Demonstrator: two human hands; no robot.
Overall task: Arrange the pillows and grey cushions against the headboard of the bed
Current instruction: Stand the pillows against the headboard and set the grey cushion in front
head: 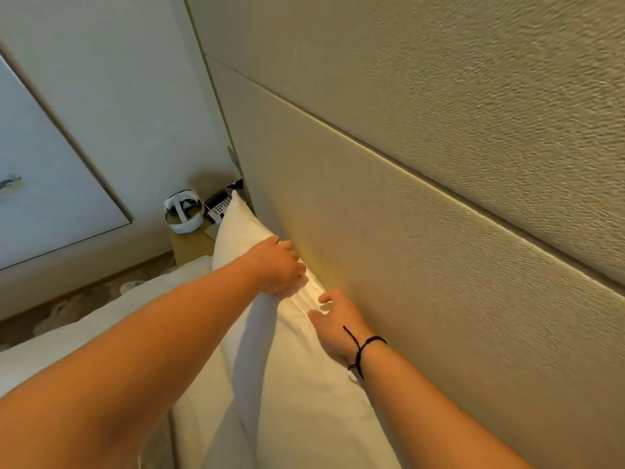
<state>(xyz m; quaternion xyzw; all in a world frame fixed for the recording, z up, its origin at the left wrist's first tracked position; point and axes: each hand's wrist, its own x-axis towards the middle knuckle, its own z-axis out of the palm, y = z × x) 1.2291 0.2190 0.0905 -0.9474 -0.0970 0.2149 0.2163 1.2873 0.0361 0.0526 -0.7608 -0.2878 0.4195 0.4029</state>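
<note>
Pillow [270, 350] upright on edge, against headboard [406, 231]. Left hand [279, 265] grips its top edge; right hand [334, 324] released, fingers spread just above it. Risk: soft pillow slumps forward once grip lets go. Grey cushions not in view.

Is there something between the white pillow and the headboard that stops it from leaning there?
Nothing visible does. The white pillow stands along the headboard, the left hand gripping its top edge, the right hand open beside it.
</note>
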